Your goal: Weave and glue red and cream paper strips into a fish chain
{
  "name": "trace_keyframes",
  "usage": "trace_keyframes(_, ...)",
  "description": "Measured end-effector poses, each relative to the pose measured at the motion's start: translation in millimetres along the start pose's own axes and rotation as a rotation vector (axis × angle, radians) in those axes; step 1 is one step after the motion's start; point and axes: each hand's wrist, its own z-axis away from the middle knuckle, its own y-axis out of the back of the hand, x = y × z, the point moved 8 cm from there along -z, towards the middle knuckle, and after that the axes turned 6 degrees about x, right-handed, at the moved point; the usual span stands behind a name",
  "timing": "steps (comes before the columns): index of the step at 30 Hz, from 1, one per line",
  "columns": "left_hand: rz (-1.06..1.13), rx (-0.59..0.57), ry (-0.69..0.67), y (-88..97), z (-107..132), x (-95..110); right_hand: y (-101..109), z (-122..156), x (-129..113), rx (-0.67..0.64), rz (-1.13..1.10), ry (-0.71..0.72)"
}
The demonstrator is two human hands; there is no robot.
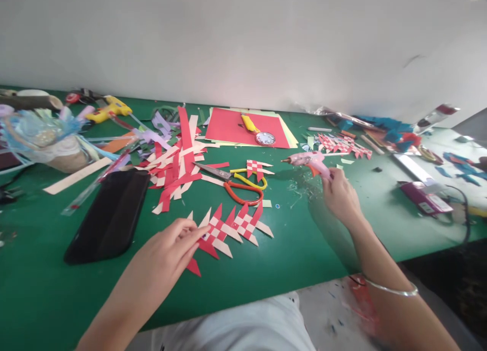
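Note:
My left hand (178,242) rests at the near middle of the table, fingers closed on the left end of a row of woven red-and-white paper fish (216,231). Its fingertips hide part of that end. Off to the right, my right hand (340,195) is wrapped round the handle of a pink hot glue gun (310,161), its nozzle pointing left above the tabletop. Scissors (243,194) with one yellow and one orange handle loop lie open beyond the row. A single small woven fish (254,169) lies at the yellow loop.
On the green table (266,275), a black phone (108,216) lies left, beside piled red and white paper strips (178,163). Behind are red paper sheets (224,124) with a yellow cutter (249,123). A yellow glue gun (110,109) lies far left; a purple box (426,198) is right.

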Motion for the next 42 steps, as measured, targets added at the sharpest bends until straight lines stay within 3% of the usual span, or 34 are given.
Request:
trace_keyframes(3,-0.021,-0.062,-0.023,-8.0,-5,8,24,16,-21,0.143,-0.122,0.060)
trace_keyframes(6,-0.038,-0.072,-0.024,-12.3,-7,9,35,38,-48,0.172,-0.165,0.145)
trace_keyframes(10,0.011,-0.062,-0.001,-12.8,-7,7,30,60,-82,0.130,-0.161,0.299)
trace_keyframes(14,0.032,-0.059,0.006,-12.3,-7,7,21,71,-100,0.085,-0.125,0.417)
trace_keyframes(42,0.028,-0.030,-0.009,-15.8,-4,4,26,76,-106,0.191,-0.030,0.531)
